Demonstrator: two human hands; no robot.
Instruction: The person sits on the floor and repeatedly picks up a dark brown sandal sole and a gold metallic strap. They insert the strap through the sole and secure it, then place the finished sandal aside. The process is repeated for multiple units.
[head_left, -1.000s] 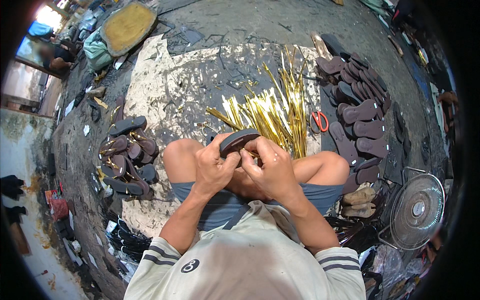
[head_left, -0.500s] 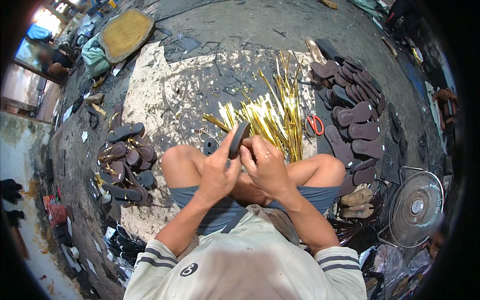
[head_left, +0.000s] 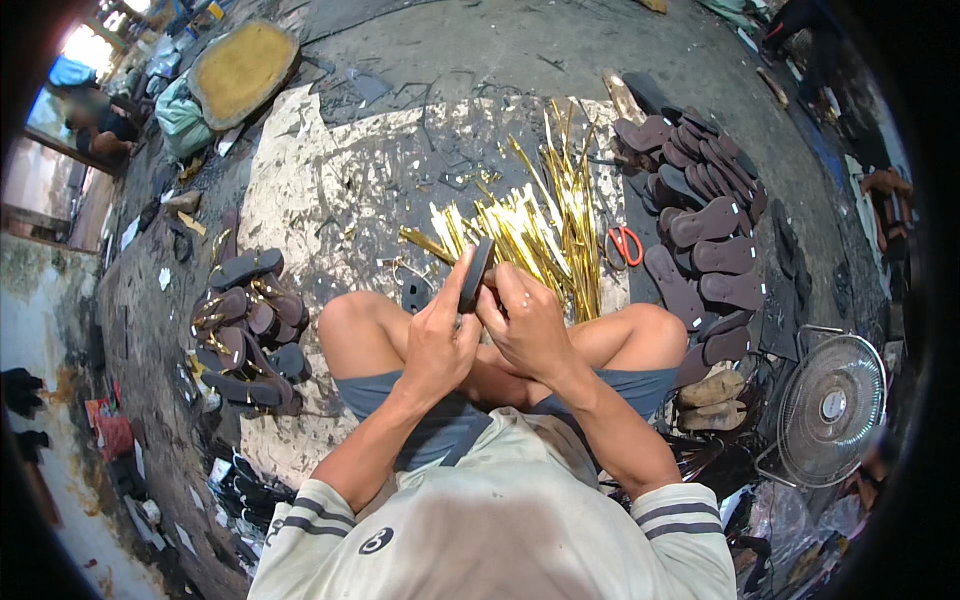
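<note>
- Dark, flat sandal sole (head_left: 475, 275) stands on its edge between both hands, above the person's crossed legs. It looks thin, light and bendy, like rubber; the long side edges look best to hold.
- Left hand (head_left: 438, 340) has its grip pinched on the sole's lower edge.
- Right hand (head_left: 530, 325) has its grip pressed on the other side.
- Shiny gold strips (head_left: 540, 230) lie on the floor just past the hands, thin and stiff-looking.
- Red scissors (head_left: 626, 245) lie beside them.
- Brown soles (head_left: 705, 225) lie in rows to the right; more sandals (head_left: 245, 325) are piled on the left.
</note>
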